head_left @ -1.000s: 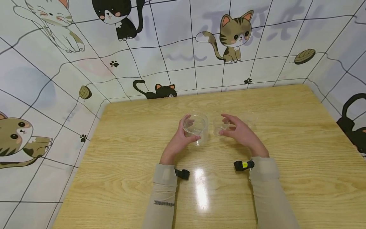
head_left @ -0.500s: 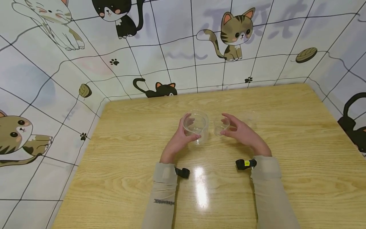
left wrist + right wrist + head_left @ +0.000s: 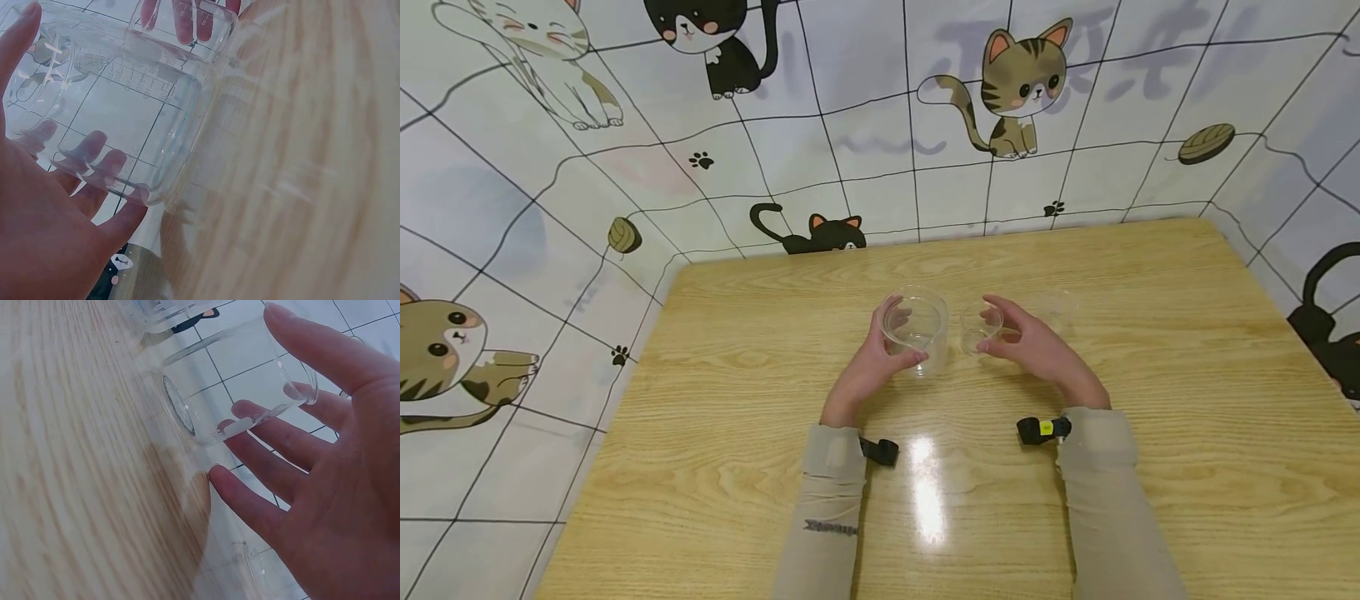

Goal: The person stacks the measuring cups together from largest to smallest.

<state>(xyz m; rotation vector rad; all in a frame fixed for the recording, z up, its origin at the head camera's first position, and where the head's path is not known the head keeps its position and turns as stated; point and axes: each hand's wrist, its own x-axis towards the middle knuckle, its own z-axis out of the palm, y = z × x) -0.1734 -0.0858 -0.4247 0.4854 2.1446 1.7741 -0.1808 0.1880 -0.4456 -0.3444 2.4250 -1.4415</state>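
Note:
My left hand (image 3: 871,360) grips a large clear glass beaker (image 3: 917,325), thumb on the near side and fingers round the far side. Printed volume marks show on the beaker's wall in the left wrist view. To its right, my right hand (image 3: 1037,354) holds a smaller clear beaker (image 3: 976,327) between thumb and fingers. In the right wrist view the small beaker (image 3: 219,381) stands upright on the wooden table, its rim by the thumb and a white patch on its side. Both beakers look empty, with a narrow gap between them.
Behind the right hand stands another clear, faint glass vessel (image 3: 1058,308), its edge also low in the right wrist view. The light wooden table (image 3: 737,375) meets white panels (image 3: 865,200) with black grid lines and cartoon cats at the back and sides.

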